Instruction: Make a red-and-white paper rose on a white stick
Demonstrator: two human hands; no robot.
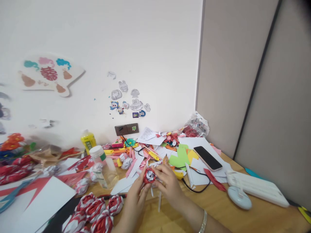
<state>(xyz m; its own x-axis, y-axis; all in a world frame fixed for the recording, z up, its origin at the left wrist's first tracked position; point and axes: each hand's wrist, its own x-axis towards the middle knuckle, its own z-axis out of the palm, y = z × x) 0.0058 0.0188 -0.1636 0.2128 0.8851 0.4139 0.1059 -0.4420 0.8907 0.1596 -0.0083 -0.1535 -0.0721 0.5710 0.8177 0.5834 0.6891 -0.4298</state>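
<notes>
Between both hands is a red and white paper rose (150,175), its rolled centre facing me. My left hand (138,187) grips it from the left side, thumb and fingers closed on its edge. From the right, my right hand (167,181) pinches the rim with thumb and fingertips. A thin pale strip (159,201) hangs just below the hands. Several finished-looking red and white paper roses (94,208) lie in a cluster on the table to the left of my left forearm.
Paper scraps (145,152) cover the back of the wooden table (184,216). A clear jar with a white lid (103,168) and a yellow bottle (87,141) stand to the left, near blue scissors (14,195). A phone (208,158), black cable (194,191) and white lamp (257,187) lie right.
</notes>
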